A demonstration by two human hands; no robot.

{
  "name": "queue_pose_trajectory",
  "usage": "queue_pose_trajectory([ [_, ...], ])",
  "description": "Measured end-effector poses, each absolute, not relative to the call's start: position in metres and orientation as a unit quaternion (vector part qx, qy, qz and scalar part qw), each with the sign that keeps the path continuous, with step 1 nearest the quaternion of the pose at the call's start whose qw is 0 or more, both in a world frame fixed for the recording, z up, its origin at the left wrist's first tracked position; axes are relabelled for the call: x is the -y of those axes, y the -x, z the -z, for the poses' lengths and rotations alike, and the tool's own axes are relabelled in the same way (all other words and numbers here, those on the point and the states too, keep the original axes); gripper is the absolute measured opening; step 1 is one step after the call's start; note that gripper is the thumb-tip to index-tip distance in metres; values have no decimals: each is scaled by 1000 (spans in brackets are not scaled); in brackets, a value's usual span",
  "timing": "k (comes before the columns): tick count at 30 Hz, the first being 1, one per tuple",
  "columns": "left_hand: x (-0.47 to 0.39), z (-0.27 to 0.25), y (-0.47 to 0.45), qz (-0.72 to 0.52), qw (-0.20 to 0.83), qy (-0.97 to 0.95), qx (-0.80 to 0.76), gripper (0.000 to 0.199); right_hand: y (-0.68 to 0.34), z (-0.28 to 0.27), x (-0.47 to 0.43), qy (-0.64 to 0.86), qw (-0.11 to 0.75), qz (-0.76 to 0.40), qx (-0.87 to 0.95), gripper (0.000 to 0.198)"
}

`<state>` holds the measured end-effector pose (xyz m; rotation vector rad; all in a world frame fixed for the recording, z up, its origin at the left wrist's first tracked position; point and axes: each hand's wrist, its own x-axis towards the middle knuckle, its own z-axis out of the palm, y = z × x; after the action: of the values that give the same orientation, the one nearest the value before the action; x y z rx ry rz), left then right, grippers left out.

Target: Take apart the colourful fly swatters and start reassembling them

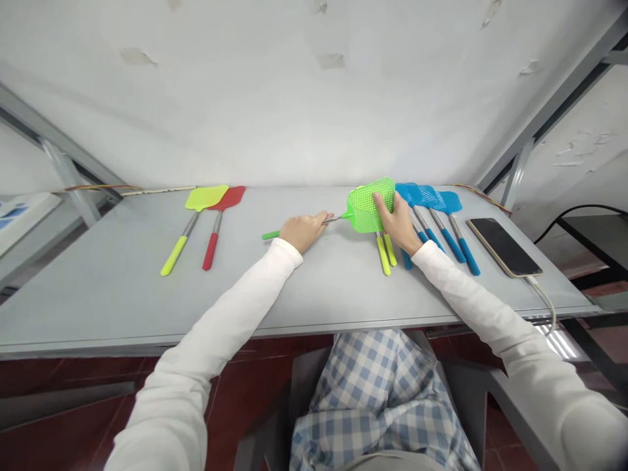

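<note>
A green fly swatter (366,212) is held across the middle of the table between both hands. My left hand (304,231) is closed round its metal shaft, and the green handle end sticks out to the left. My right hand (396,219) grips the perforated head at its right side, thumb on top. Below that head, yellow swatter handles (383,255) show; their heads are mostly hidden. Several blue fly swatters (444,203) lie fanned out to the right, partly behind my right hand and wrist.
On the left of the grey table (122,288) lie a yellow fly swatter (206,196) and a red fly swatter (210,252), heads overlapping. A phone (505,247) with a white cable rests at the right. A white wall rises behind, with metal frame bars at both sides.
</note>
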<state>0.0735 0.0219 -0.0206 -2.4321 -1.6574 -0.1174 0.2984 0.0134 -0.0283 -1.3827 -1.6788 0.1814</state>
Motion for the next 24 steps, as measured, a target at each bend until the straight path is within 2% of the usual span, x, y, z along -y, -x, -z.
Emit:
queue_pose_trajectory([
  [3,-23,20,-71,44,99,819,563,48,-302,29,-15,593,416,-37,688,61],
  [6,-25,20,-69,55,100,825,553,44,-307,29,-16,592,392,75,700,64],
  [9,-23,22,-74,69,93,830,546,42,-300,24,-8,530,349,164,756,51],
  [14,-13,22,-86,116,71,835,533,36,-281,22,5,382,198,202,880,33],
  [18,-10,25,-85,155,53,868,470,32,-286,29,0,381,182,234,876,30],
  [21,-12,29,-83,159,58,896,410,35,-293,32,-4,367,180,267,873,30],
  [24,-15,32,-81,141,86,895,415,39,-296,31,-6,349,183,290,872,29],
])
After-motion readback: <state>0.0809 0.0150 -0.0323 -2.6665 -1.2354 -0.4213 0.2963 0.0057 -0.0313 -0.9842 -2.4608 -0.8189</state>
